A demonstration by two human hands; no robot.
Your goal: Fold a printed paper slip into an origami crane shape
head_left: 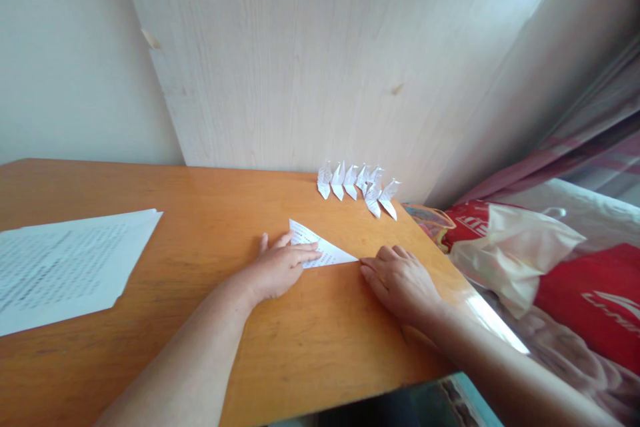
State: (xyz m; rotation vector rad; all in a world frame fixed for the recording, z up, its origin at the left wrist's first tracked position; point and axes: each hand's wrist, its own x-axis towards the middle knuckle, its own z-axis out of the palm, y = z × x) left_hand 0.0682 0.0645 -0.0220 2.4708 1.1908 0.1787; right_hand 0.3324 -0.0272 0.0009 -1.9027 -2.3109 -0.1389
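A printed sheet of paper folded into a triangle (330, 255) lies flat on the wooden table (310, 347). My left hand (283, 265) rests on its left part with the fingers stretched out, pressing it down. At the triangle's right tip is my right hand (400, 280), its thumb and index finger pinched together on the corner. The fingers of that hand are closed, and the left edge of the triangle is partly covered by the other hand.
Several folded paper figures (351, 183) stand in a group at the back of the table. A stack of printed sheets (75, 267) lies at the left. Beyond the right table edge are a red bag (595, 307) and a pale plastic bag (510, 247). A wooden panel (300, 67) rises behind.
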